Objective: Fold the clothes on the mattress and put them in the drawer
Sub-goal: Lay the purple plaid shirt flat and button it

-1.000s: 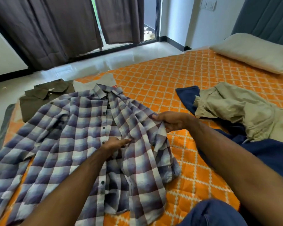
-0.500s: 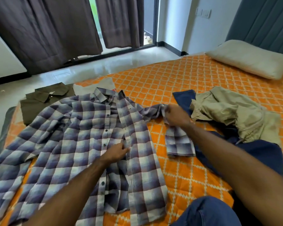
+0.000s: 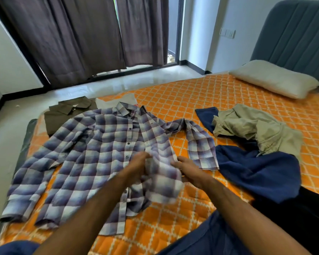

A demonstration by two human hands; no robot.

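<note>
Both hands, the left hand (image 3: 136, 163) and right hand (image 3: 187, 167), seemingly grip the plaid shirt (image 3: 92, 153) hem between them; tugging unevenly could rumple it.

a home bedroom: an orange diamond-quilted mattress (image 3: 201, 100) with a cream pillow (image 3: 273, 78) against a grey padded headboard (image 3: 293, 37), dark brown curtains (image 3: 81, 34) over a glass sliding door, a white wall switch (image 3: 228, 32), and loose clothes on the bed.
</note>
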